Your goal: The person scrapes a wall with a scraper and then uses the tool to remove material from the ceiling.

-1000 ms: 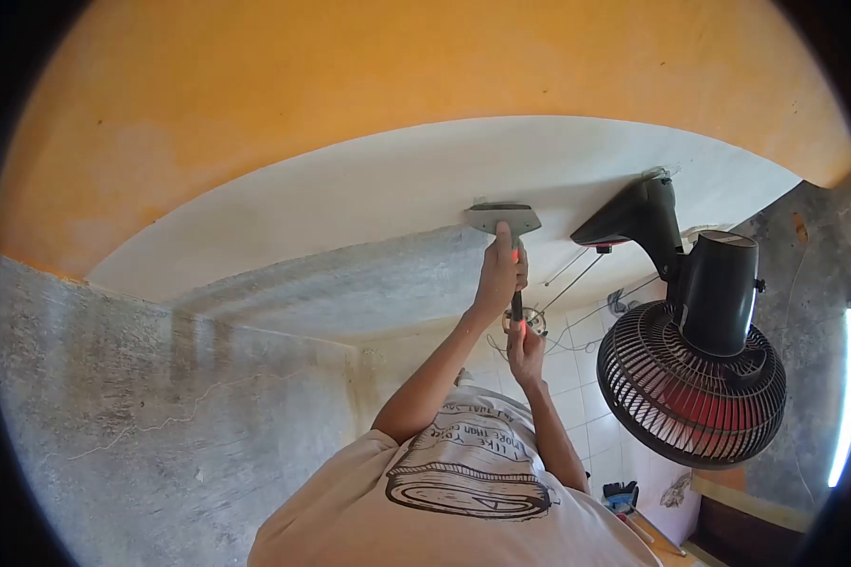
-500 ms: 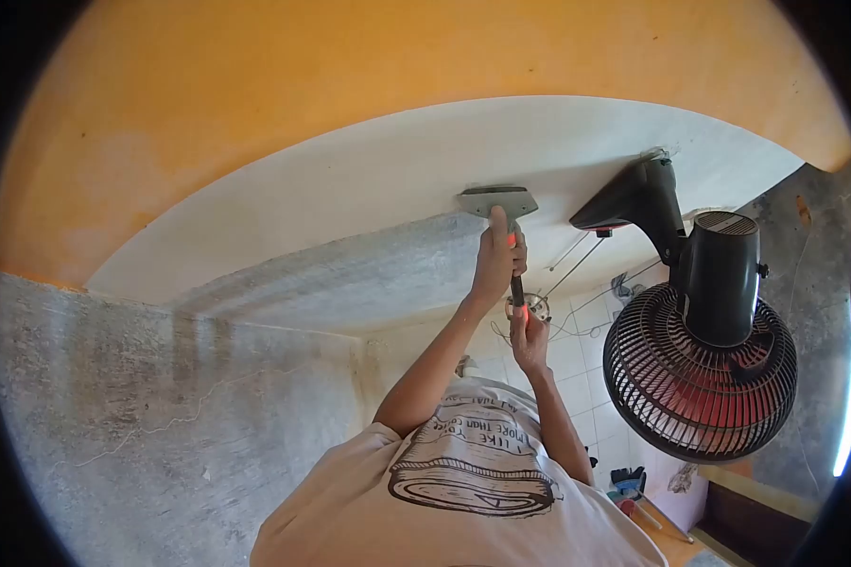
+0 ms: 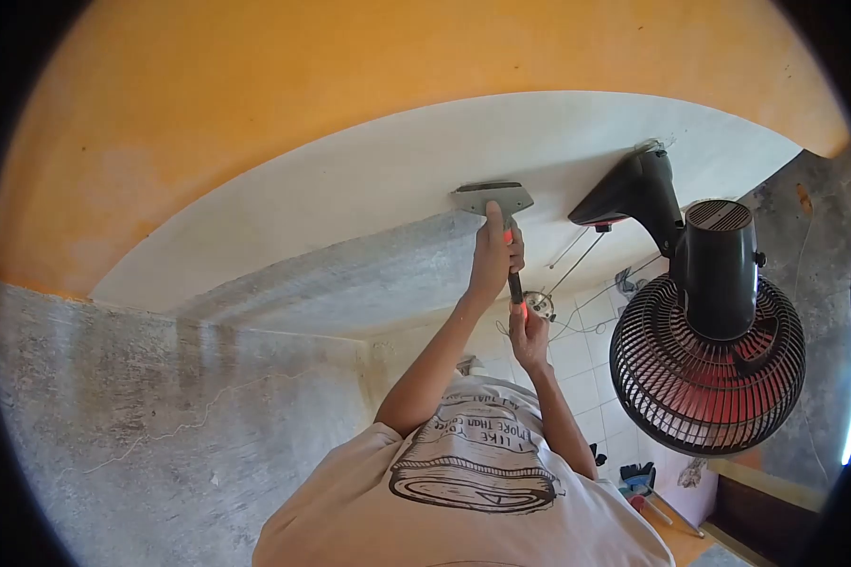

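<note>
Gripping our scraper with left hand and, toward five o'clock, right hand.
If we overswing toward three o'clock, we could knock the fan.

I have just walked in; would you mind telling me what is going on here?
A person holds a wide grey scraper with a black and red handle. Their left grip is close under the scraper's head; their right grip is at the handle's lower end. The scraper's edge appears to rest on the smooth white wall, near a rough grey patch and left of a black caged fan.
</note>
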`<state>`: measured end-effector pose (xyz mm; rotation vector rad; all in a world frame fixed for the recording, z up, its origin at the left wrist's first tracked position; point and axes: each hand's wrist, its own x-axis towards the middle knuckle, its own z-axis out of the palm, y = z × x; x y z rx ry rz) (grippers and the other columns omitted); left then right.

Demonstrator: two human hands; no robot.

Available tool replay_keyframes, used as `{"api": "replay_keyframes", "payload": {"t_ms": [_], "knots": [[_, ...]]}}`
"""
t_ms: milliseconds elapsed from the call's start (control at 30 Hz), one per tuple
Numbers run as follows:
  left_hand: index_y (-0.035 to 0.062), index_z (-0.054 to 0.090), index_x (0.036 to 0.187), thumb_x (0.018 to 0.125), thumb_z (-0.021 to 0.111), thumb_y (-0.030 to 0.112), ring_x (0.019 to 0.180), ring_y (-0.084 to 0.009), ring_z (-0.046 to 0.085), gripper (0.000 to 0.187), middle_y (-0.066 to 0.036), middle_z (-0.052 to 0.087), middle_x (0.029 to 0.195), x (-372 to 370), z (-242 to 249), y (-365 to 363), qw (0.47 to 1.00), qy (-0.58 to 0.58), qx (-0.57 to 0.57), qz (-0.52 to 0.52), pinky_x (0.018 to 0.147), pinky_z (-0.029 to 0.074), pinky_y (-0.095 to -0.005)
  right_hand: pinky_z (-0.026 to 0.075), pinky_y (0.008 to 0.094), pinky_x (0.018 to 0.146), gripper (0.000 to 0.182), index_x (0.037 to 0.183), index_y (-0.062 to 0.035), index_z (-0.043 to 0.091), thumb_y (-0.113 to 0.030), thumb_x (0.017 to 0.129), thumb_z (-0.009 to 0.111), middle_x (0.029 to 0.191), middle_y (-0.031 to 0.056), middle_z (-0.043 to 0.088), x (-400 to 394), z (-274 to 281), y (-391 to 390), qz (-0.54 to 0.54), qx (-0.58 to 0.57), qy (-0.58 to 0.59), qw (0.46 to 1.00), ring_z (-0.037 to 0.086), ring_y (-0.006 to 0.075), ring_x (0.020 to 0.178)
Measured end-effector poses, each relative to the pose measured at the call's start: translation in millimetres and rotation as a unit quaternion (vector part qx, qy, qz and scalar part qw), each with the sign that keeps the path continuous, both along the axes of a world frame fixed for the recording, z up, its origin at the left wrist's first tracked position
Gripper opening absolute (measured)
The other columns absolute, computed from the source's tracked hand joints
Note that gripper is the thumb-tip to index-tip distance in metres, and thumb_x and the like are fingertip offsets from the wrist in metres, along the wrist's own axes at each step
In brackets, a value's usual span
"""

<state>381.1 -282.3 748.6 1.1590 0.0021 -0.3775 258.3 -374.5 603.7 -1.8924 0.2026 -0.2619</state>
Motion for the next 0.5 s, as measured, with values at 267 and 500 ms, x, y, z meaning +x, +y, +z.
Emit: {"api": "replay_keyframes", "payload": {"t_ms": [267, 500], "knots": [[0.0125, 0.040, 0.069, 0.097, 0.025, 0.074, 0.044, -0.0073, 0.028, 0.069, 0.006, 0.029, 0.054, 1, -11, 0, 1.000, -0.010, -0.001, 0.003, 0.043, 0.025, -0.0254, 0.032, 0.0331, 0.042, 0.046, 0.081, 0.0007, 0.057, -0.038, 0.104, 0.049, 0.048, 0.0033, 0.043, -3, -13, 1, 0.004, 0.022, 0.013, 1.000, 0.041, 0.0109, 0.042], [0.0119, 0.037, 0.067, 0.099, 0.031, 0.069, 0.042, -0.0058, 0.027, 0.065, 0.005, 0.029, 0.053, 1, -2, 1, 1.000, 0.002, -0.026, 0.008, 0.039, 0.023, -0.0238, 0.031, 0.0277, 0.046, 0.050, 0.073, -0.0052, 0.049, -0.044, 0.104, 0.046, 0.055, -0.0031, 0.041, -2, 11, 6, -0.004, 0.008, 0.028, 1.000, 0.038, 0.0061, 0.051]]}}
